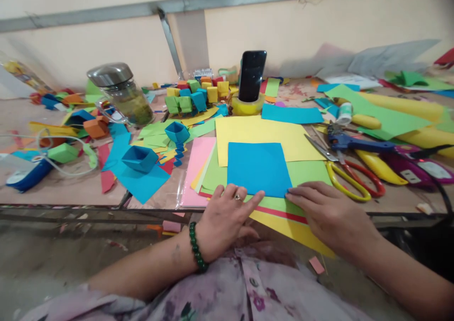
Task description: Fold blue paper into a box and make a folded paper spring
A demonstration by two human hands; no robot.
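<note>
A blue paper square (258,169) lies on a stack of coloured sheets, with green paper (312,172) and yellow paper (262,131) showing around it. My left hand (229,217), wearing a ring and a green bead bracelet, rests at the near edge of the square; its index finger is stretched along that edge and the other fingers bend loosely. At the near right corner, the fingertips of my right hand (326,210) are pressed together on the blue paper, the thumb mostly hidden. Pink paper (198,174) sits left of the stack.
Scissors (349,181) and a blue-handled glue gun (365,143) lie to the right. Folded blue paper boxes (139,158) stand left. Behind are a phone (252,76) on a yellow tape roll (247,106), small paper blocks (198,101) and a glass jar (124,94).
</note>
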